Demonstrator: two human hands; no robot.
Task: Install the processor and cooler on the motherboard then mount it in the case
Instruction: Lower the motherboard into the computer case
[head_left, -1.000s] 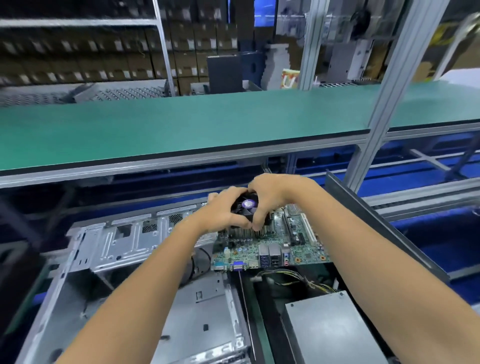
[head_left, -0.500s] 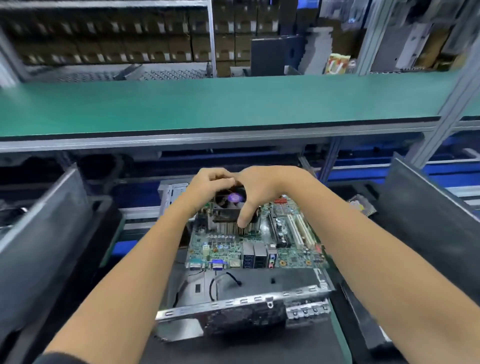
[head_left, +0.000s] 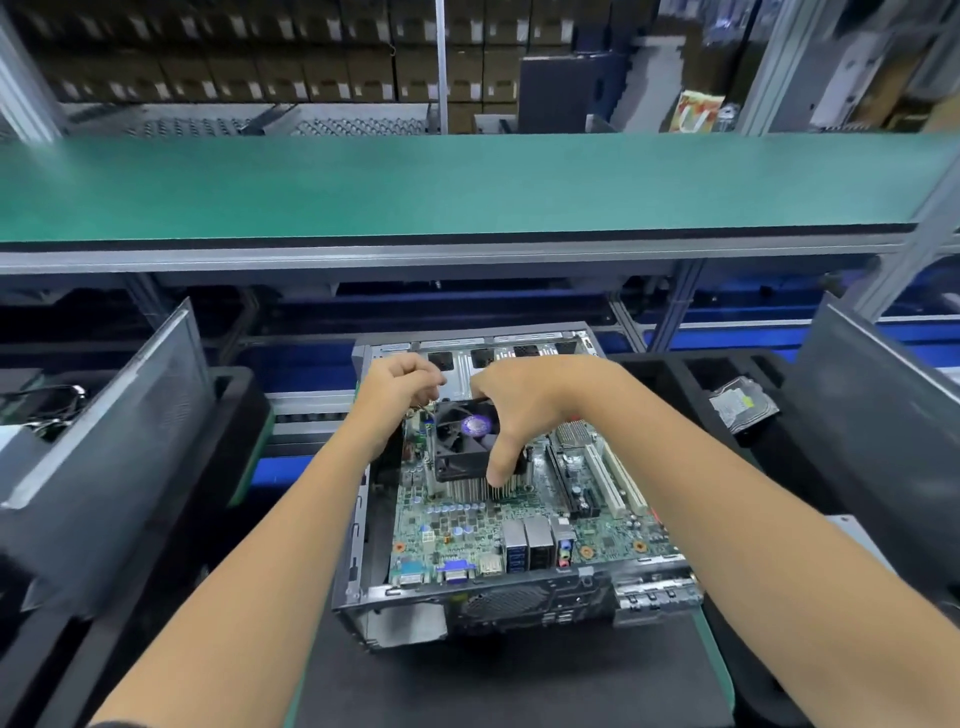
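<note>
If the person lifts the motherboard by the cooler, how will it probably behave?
The motherboard is a thin, wide board, so it would probably flex slightly. The cooler with its metal fins sits toward one side, so the board may tilt. The right hand grips the cooler; bare fins look sharp.

A green printed circuit motherboard (head_left: 519, 525) dotted with blue capacitors, white expansion slots and a blue video port sits in a grey sheet-metal computer case (head_left: 358, 530). The black square cooler fan (head_left: 467, 441) carries a purple round hub label. Beyond, a green-surfaced conveyor belt (head_left: 467, 182).
</note>
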